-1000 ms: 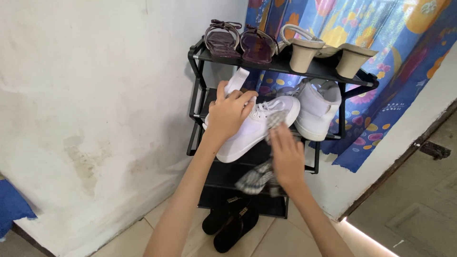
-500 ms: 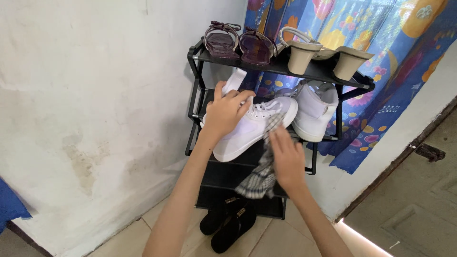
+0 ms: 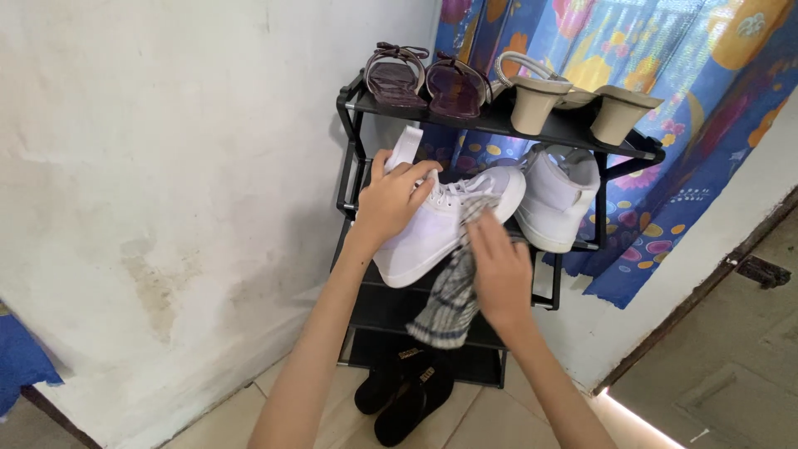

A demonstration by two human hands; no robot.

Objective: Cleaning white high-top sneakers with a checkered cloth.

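Left hand (image 3: 391, 204) clamps white high-top sneaker (image 3: 432, 233) at collar | right hand (image 3: 499, 278) presses checked cloth (image 3: 449, 303), limp | sneaker probably light, stiff-soled.

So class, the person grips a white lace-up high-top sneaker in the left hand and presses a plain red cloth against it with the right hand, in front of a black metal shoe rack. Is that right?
Not quite. The head view shows the cloth is grey-and-white checked, not plain red. The rest stands: the left hand grips the white lace-up high-top sneaker, and the right hand presses the cloth against it, in front of the black metal shoe rack.
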